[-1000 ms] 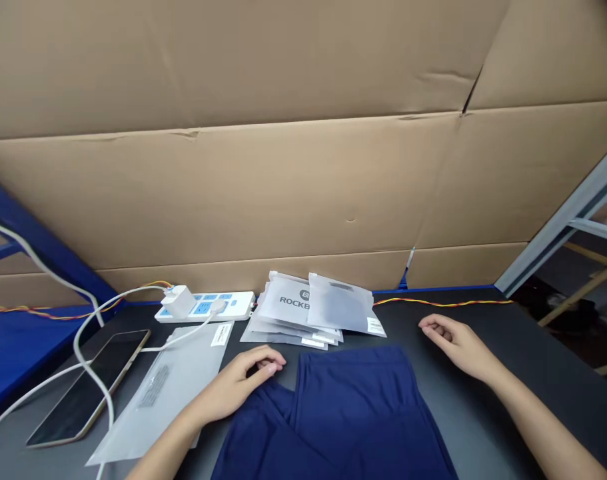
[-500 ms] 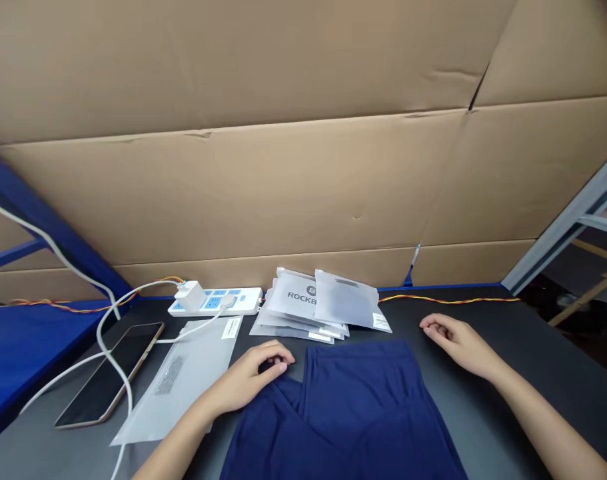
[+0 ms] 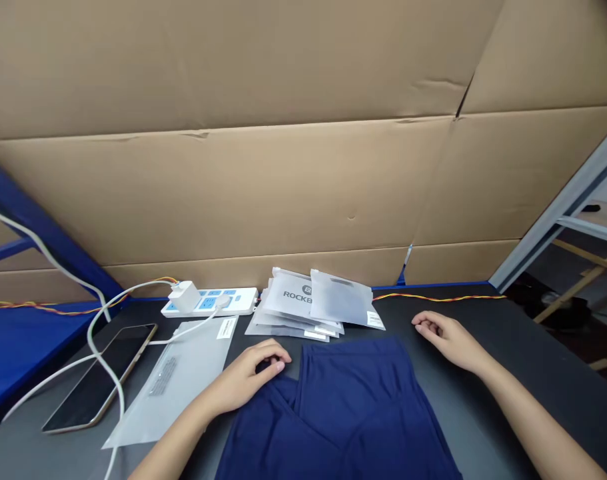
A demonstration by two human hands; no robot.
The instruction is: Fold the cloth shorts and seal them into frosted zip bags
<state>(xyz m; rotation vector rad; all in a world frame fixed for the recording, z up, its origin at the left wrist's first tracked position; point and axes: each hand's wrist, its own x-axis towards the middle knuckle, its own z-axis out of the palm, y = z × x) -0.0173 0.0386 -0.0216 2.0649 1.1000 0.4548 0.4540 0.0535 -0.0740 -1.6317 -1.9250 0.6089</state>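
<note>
Dark blue folded cloth (image 3: 356,407) lies on the black table at the front centre. My left hand (image 3: 250,375) rests at the cloth's upper left edge, its fingers curled; whether anything is between them is hidden. To the right of the cloth, apart from it, my right hand (image 3: 446,339) lies on the table with its fingers curled in and nothing visible in them. Beyond the cloth is a pile of frosted zip bags (image 3: 290,298), with one bag (image 3: 346,300) slanting on top. Another frosted bag (image 3: 183,380) lies flat beside my left forearm.
A phone (image 3: 100,380) with white cables (image 3: 96,333) over it lies at the left. Behind it sits a white power strip (image 3: 238,301) with plugs. Cardboard (image 3: 303,193) walls the back, and metal frame posts stand at both sides.
The view has shifted slightly, so most things appear a little further left. Both hands keep nearly the same pose and place beside the cloth.
</note>
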